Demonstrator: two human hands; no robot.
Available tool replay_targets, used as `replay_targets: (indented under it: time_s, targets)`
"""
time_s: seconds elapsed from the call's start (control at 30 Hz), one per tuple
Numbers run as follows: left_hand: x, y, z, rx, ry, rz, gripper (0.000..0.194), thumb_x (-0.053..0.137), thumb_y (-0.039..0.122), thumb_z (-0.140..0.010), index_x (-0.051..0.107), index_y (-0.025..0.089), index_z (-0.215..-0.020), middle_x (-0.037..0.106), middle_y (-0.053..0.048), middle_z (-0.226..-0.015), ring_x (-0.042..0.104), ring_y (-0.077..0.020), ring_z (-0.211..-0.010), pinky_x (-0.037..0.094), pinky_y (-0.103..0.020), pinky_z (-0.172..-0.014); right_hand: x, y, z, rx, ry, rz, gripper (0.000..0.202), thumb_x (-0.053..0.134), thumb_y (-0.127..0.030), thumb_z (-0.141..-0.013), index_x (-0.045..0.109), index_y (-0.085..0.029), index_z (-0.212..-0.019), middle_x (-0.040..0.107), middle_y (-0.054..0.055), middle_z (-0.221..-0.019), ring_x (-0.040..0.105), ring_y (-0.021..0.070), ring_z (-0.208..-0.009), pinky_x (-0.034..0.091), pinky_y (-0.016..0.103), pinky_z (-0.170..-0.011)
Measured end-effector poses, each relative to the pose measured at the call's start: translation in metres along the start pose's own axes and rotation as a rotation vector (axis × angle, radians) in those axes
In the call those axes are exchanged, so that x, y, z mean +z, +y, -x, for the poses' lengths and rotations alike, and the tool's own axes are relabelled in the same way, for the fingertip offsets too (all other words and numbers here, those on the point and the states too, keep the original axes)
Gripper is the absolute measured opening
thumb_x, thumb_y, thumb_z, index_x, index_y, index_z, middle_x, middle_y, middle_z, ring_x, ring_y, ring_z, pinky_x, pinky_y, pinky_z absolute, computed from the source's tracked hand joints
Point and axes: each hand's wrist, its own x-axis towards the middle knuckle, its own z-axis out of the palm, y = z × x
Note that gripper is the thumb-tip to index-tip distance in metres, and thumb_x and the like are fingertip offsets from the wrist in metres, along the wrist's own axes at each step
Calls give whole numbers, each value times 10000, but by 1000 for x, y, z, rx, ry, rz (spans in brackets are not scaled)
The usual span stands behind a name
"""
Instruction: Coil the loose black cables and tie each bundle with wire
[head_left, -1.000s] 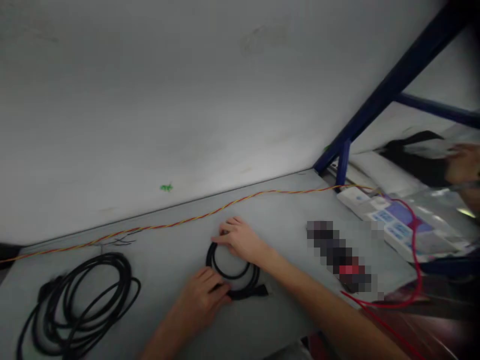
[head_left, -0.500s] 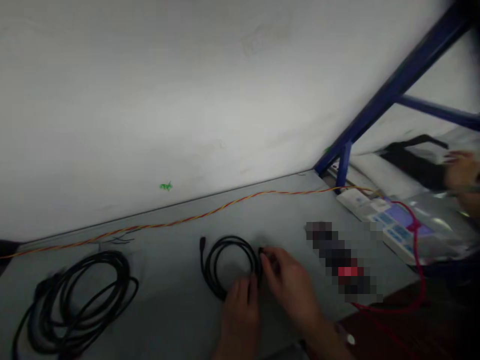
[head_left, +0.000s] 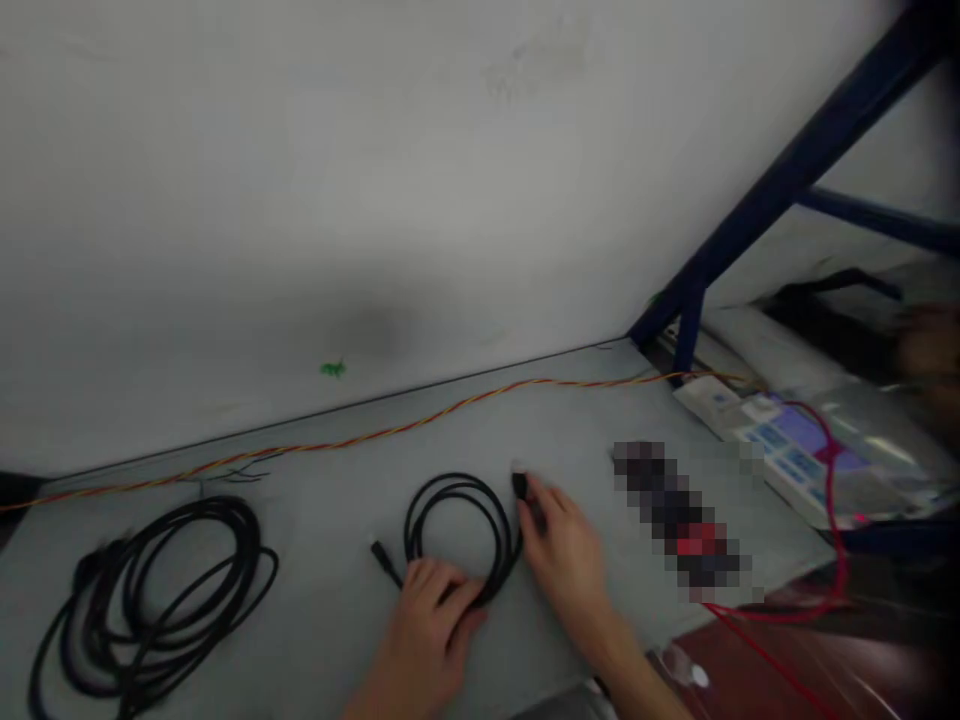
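A thin black cable (head_left: 501,545) lies wound in a small coil on the grey tabletop. One black plug end (head_left: 383,556) of it sticks out at the coil's left. My left hand (head_left: 429,620) is closed round the near edge of the loops, fingers over the strands. At the coil's right, the fingertips of my right hand (head_left: 566,550) pinch the cable's other end, a black connector (head_left: 519,484) with a pale tip pointing away from me. The connector's exact kind is too blurred to tell.
A bigger black cable coil (head_left: 244,550) lies at the left. A twisted red-yellow wire (head_left: 405,430) runs along the wall's foot. To the right are a pixelated object (head_left: 675,515), a red cord (head_left: 831,500), bagged goods and a blue frame (head_left: 750,220). Another person's hand (head_left: 930,350) shows far right.
My left hand has moved left along the coil's near edge. The left plug end has swung down and left. My right hand has lifted its connector slightly away from the loops.
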Motion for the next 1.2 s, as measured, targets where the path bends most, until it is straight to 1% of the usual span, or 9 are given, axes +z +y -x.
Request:
replay_targets:
  time_s: [0.23,0.33,0.43,0.53,0.77,0.87,1.03,1.13,1.2]
  targets:
    - [-20,-11,5,-51,-25,52,255,589,106,-962,732,217,-1142,671,-88,-979,638,-248,-962,574,-465,-871,4,3,-36,64,-23,77,403,459,-288,-1048,619,-176,-1400,703,120,-1082,670,265,-934,495,351,-741]
    - [-24,-17,9,-41,19,16,274,624,94,-925,761,238,-1114,681,-78,-981,651,-267,-1041,543,-580,-1012,4,6,-53,93,-22,102,410,473,-289,-1048,613,-176,-1416,694,123,-1071,662,260,-905,462,338,-713]
    - [-27,-24,15,-21,90,-60,330,643,75,-889,794,297,-1082,695,-86,-1182,585,-337,-1300,365,-752,-1163,4,12,-66,118,4,116,409,476,-300,-1048,626,-167,-1405,694,128,-1059,651,245,-850,442,331,-694]
    - [-27,-30,19,-11,116,-68,377,631,62,-895,797,315,-1121,571,-92,-1489,432,-368,-1489,347,-750,-1188,5,11,-69,116,28,92,408,452,-323,-1058,646,-167,-1382,703,120,-1058,653,234,-827,462,331,-708]
    - [-21,-16,2,-3,7,57,300,660,104,-914,789,298,-1103,408,-72,-1644,285,-374,-1574,384,-703,-1195,23,-27,-35,-276,-101,-121,403,453,-342,-1083,647,-175,-1394,681,137,-1323,601,300,-1152,493,480,-1037]
    - [-18,-14,-6,3,34,76,302,635,171,-959,732,284,-1222,454,-99,-1602,344,-338,-1550,443,-626,-1187,30,-35,-25,-360,-124,-134,405,470,-250,-1067,617,-198,-1441,665,121,-1367,583,286,-1134,505,489,-1036]
    - [-8,-21,4,-250,523,-323,266,664,259,-969,701,221,-1229,588,-176,-1325,543,-368,-1332,539,-578,-1029,31,-33,-25,-369,-115,-145,417,472,-175,-1048,621,-216,-1436,685,105,-1328,589,271,-1108,526,460,-1004]
    - [-3,-19,15,-331,522,-454,259,719,369,-943,714,201,-1140,648,-130,-1050,643,-303,-988,568,-482,-855,29,-33,-25,-386,-115,-136,413,478,-137,-1031,652,-236,-1393,676,95,-1341,602,265,-1111,529,454,-1007]
    - [-1,-16,18,-325,494,-431,235,666,366,-982,702,184,-1127,666,-109,-990,643,-263,-907,567,-432,-819,25,-34,-24,-404,-91,-130,357,501,-150,-1028,695,-243,-1313,664,101,-1344,609,271,-1135,529,463,-1014]
